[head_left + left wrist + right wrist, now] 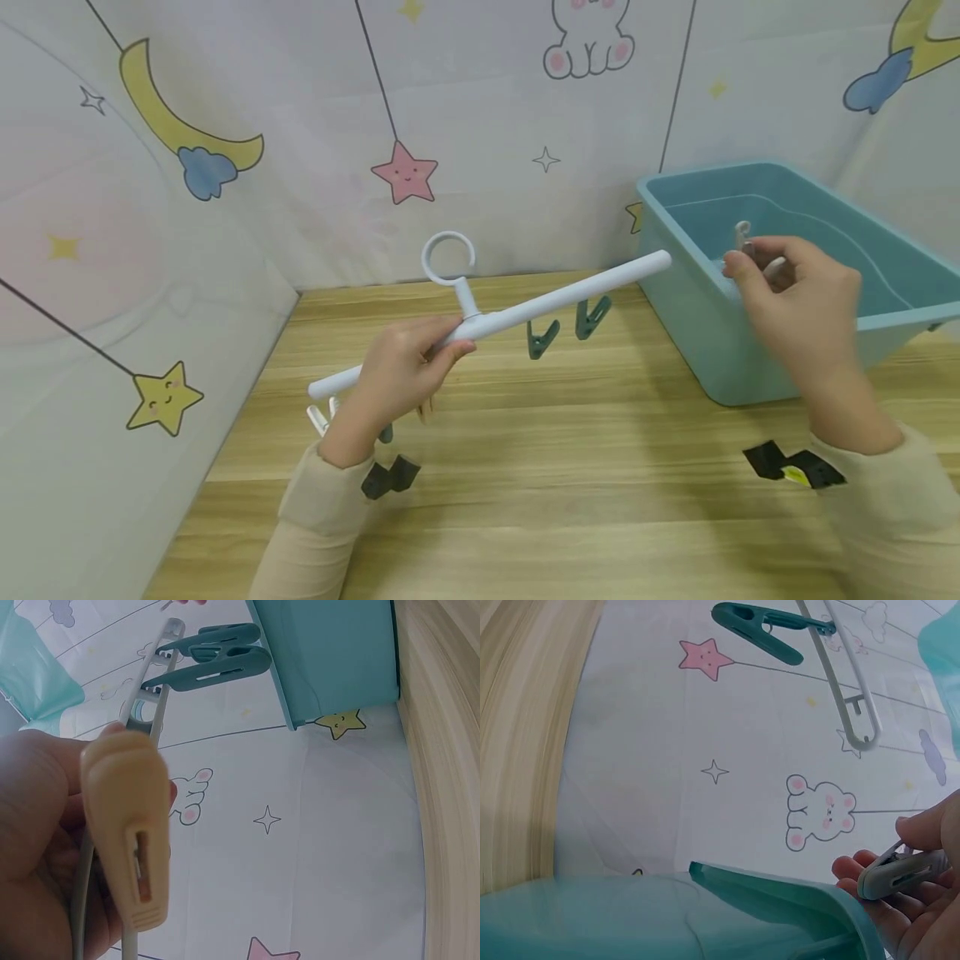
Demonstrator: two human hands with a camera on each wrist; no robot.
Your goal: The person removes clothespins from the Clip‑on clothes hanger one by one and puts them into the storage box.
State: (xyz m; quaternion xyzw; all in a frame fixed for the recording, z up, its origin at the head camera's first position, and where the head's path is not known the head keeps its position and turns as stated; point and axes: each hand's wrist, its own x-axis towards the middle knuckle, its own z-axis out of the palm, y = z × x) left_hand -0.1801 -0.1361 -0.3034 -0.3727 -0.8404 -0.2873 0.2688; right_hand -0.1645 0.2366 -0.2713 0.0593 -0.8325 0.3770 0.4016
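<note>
Left hand (405,362) grips white hanger (562,302) near mid-bar, held above wooden surface (525,483); green clips (597,317) hang from it. Right hand (810,304) pinches pale clip (901,876) near rim of teal bin (705,333).

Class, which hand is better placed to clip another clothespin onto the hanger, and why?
Probably the right hand: it holds a grey clothespin, apart from the hanger. The left hand grips the hanger, so seems better placed to steady it.

Wood-grain tabletop (540,492) with a blue-green tub (716,333) toward the right.
</note>
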